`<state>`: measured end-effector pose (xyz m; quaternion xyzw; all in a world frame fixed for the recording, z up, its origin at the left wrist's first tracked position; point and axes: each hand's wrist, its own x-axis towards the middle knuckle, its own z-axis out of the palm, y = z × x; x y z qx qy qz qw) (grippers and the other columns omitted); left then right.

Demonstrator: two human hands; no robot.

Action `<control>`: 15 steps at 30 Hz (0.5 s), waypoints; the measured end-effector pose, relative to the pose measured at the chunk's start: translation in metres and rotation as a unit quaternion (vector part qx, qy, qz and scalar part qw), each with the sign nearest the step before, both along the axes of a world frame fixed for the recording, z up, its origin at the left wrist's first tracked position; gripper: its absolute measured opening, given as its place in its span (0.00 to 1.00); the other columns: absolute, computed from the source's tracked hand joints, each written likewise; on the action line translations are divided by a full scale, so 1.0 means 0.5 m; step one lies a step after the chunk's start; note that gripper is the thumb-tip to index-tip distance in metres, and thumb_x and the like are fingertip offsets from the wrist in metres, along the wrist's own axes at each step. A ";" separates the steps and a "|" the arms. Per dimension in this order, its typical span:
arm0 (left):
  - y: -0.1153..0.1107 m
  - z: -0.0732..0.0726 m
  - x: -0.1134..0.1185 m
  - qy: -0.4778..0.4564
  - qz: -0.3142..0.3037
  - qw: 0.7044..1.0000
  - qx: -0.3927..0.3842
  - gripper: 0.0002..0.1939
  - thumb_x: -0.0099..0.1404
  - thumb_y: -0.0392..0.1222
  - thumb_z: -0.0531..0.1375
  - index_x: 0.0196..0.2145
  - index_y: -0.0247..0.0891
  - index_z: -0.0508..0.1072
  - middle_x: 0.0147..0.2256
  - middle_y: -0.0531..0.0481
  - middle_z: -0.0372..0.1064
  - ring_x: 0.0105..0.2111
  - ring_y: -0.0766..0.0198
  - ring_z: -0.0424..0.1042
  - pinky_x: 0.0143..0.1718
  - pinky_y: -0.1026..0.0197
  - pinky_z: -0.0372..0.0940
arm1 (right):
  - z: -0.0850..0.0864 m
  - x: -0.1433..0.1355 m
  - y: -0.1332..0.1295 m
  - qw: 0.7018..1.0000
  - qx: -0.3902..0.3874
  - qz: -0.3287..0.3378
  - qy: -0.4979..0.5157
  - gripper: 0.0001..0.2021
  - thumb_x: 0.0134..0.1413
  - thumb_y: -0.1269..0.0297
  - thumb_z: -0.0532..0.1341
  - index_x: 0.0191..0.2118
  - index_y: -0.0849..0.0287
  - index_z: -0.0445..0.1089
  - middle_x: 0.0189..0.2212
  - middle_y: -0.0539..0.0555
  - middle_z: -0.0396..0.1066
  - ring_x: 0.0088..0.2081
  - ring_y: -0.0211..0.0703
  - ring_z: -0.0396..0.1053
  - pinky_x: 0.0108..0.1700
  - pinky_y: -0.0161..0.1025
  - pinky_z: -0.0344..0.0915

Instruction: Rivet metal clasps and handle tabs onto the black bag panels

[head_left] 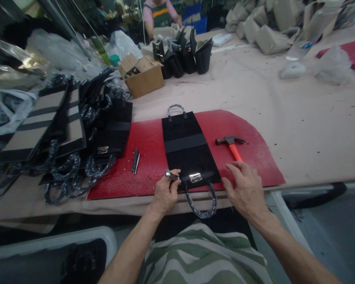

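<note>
A black bag panel [185, 146] with a metal clasp [195, 177] and plastic-wrapped handles lies flat on a red mat [239, 126]. At its lower left edge, my left hand [165, 193] is closed around a short metal punch [171, 174], whose lower end is hidden by my fingers. My right hand [245, 189] has its fingers apart at the panel's right side and holds nothing. Just beyond those fingertips rests a claw hammer [231, 142] with an orange handle. Two slim metal rods [135, 161] lie on the mat, left of the panel.
To the left, black and beige bag panels [38, 122] are heaped with wrapped handles. A cardboard box [144, 79] and black bags [186, 55] stand farther back, near another person [161, 15]. Beige bags [266, 31] are piled at the far right. A white-rimmed bin [109, 236] sits below the table edge.
</note>
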<state>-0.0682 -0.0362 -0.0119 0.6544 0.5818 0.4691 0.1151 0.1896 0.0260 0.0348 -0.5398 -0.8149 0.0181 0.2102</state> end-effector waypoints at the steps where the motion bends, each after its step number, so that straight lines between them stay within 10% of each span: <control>1: 0.000 0.000 0.000 -0.003 -0.002 1.000 -0.003 0.08 0.67 0.33 0.55 0.43 0.38 0.68 0.46 0.43 0.76 0.47 0.59 0.76 0.50 0.56 0.72 | -0.002 0.022 0.014 0.999 -0.009 -0.033 -0.041 0.17 0.60 0.63 0.59 0.52 0.65 0.68 0.50 0.67 0.66 0.47 0.58 0.65 0.45 0.50 0.65; 6: 0.002 0.007 0.004 -0.009 -0.001 0.999 -0.038 0.09 0.66 0.33 0.55 0.44 0.38 0.70 0.45 0.43 0.77 0.46 0.58 0.77 0.49 0.55 0.73 | 0.000 0.080 0.066 0.978 -0.162 -0.132 -0.005 0.09 0.57 0.66 0.58 0.42 0.62 0.68 0.35 0.59 0.64 0.33 0.47 0.62 0.33 0.41 0.58; 10: 0.005 0.016 0.006 -0.023 0.004 0.998 -0.061 0.11 0.65 0.34 0.56 0.45 0.39 0.72 0.44 0.44 0.77 0.44 0.57 0.78 0.47 0.55 0.73 | 0.036 0.077 0.098 0.853 -0.416 -0.113 0.294 0.03 0.48 0.66 0.59 0.30 0.56 0.62 0.25 0.50 0.58 0.24 0.40 0.56 0.26 0.36 0.55; 15: 0.007 0.020 0.005 -0.039 -0.003 0.997 -0.062 0.10 0.65 0.34 0.57 0.43 0.39 0.73 0.43 0.45 0.78 0.43 0.57 0.78 0.46 0.56 0.74 | 0.116 0.027 0.075 0.755 -0.497 -0.047 0.426 0.10 0.52 0.54 0.56 0.30 0.54 0.58 0.22 0.44 0.50 0.18 0.34 0.46 0.18 0.32 0.48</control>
